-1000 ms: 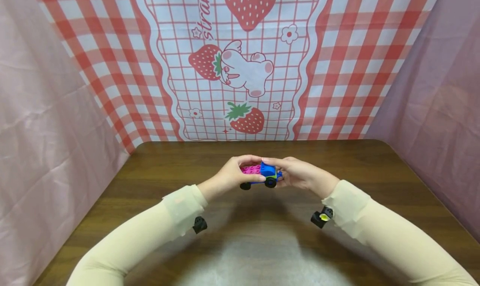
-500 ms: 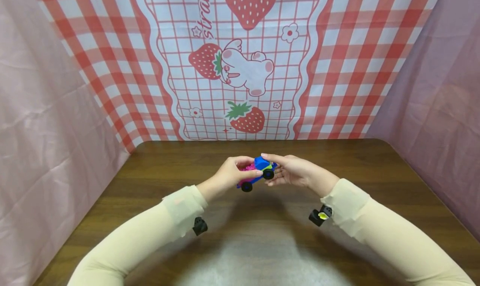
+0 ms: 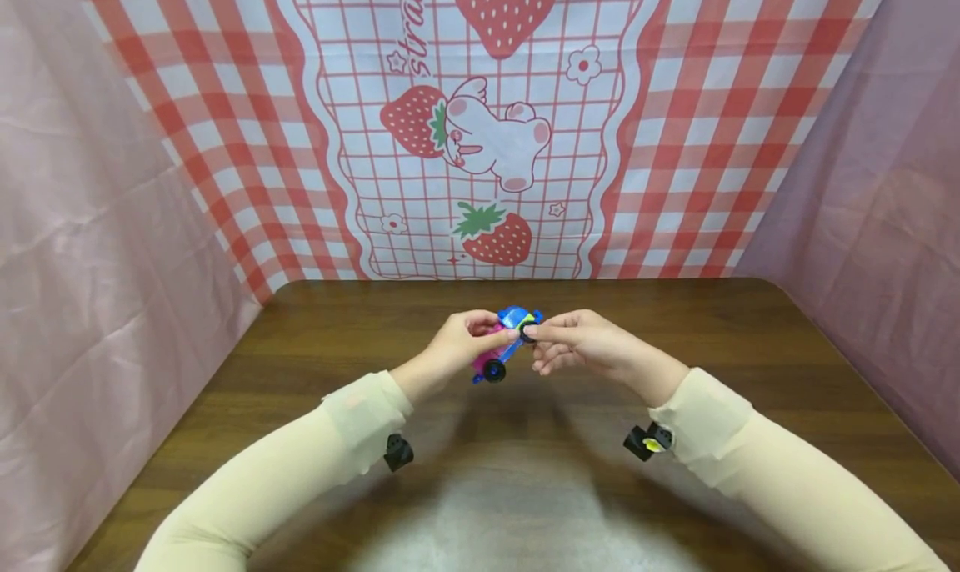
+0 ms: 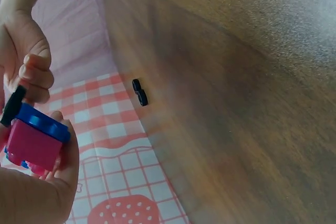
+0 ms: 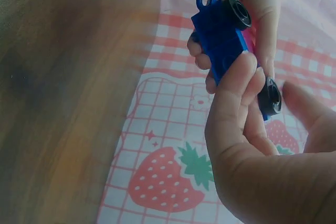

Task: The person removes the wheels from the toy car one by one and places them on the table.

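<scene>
My left hand [image 3: 457,344] grips a small toy car [image 3: 491,348] above the table, thumb along its near side and fingers behind. The car has a blue base, a pink studded body [image 4: 34,145], a blue and light green front, and black wheels. It tilts, front end up, and its blue underside [image 5: 220,40] faces the right wrist camera. My right hand [image 3: 592,343] is at the front end, thumb and finger at the front wheel [image 5: 270,98]; its other fingers are loosely curled. The rear wheel [image 5: 237,13] shows beyond my right fingertips.
Two small black wheel-like pieces [image 4: 140,92] lie close together on the brown wooden table [image 3: 510,489]. A strawberry-print checked cloth [image 3: 675,138] hangs at the back, with pink cloth [image 3: 112,222] at the sides.
The toy car has tilted further, front end rising and moving left. My right thumb has come from the top of the blue cab down to the front wheel.
</scene>
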Demonstrator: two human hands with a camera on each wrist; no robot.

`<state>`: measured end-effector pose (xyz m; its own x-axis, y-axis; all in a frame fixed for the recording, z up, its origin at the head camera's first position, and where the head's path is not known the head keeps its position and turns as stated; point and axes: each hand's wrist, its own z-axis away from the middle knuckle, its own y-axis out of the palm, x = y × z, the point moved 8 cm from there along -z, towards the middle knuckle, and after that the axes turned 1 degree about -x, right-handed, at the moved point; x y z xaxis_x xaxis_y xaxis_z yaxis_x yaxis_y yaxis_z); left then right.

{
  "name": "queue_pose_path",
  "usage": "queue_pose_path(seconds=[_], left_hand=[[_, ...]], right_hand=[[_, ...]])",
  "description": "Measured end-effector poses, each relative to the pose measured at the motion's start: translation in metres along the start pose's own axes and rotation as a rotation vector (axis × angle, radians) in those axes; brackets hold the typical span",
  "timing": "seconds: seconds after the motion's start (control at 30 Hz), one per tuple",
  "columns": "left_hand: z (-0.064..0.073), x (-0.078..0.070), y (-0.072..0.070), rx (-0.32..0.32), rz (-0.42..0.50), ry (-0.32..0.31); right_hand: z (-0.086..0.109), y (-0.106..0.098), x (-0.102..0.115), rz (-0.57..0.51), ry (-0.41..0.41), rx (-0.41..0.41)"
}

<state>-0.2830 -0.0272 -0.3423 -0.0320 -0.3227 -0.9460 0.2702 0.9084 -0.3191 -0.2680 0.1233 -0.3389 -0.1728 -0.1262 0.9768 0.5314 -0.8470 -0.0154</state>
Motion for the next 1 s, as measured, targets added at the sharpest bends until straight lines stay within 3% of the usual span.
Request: queue_pose_path(seconds=[0.4, 0.67, 0.8, 1.0], left_hand=[[0.005, 0.002, 0.013, 0.177, 0.067, 0.019], [0.005, 0.001, 0.022, 0.267, 0.139, 0.038], [0.004, 0.004, 0.022, 0.252, 0.098, 0.03], [0.004, 0.003, 0.018, 0.205, -0.023, 0.045]], right_hand=[[0.002, 0.002, 0.007, 0.136, -0.113, -0.024], [-0.001, 0.008, 0.005, 0.192, -0.108, 0.003], [-0.002, 0.007, 0.003, 0.192, -0.11, -0.021], [-0.004, 0.001, 0.0, 0.259, -0.149, -0.135]])
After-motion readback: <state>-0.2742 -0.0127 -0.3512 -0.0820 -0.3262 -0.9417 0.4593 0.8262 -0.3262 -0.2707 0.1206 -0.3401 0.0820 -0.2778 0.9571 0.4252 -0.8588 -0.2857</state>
